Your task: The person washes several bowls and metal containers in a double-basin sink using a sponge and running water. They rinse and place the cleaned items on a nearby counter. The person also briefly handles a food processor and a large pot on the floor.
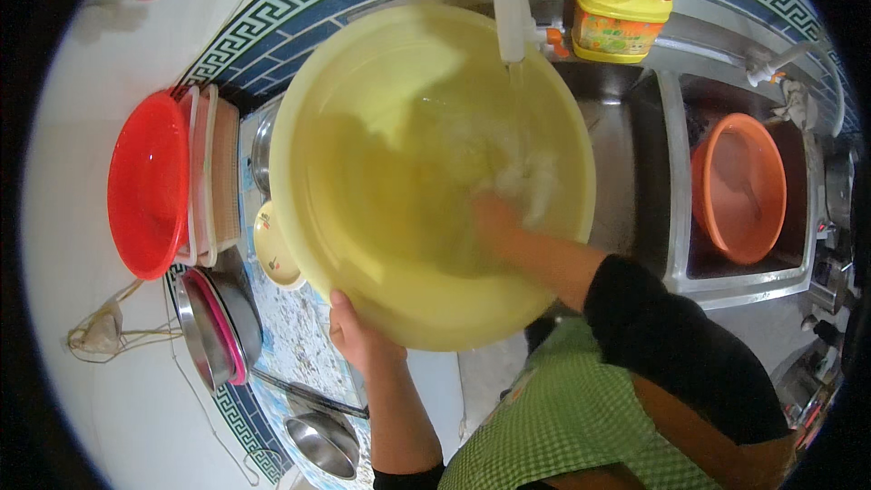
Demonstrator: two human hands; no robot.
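A large pale-yellow plastic basin (381, 218) is tilted over the left bowl of a steel sink. My left hand (360, 335) grips its near-left rim, thumb on top and fingers underneath. Inside the basin, my right hand (500, 214) is blurred by movement low in the water. Whether its fingers hold anything cannot be made out. From a white tap (512, 7) at the back, water runs into the basin just beyond that hand. Whitish splashes or foam show around the stream.
An orange basin (745, 190) with liquid sits in the right sink bowl. A yellow detergent jug (619, 13) stands behind the sink. To the left are a red basin (146, 184), a cream bowl (275, 245) and stacked steel basins (207, 333). One steel bowl (323, 444) lies nearer.
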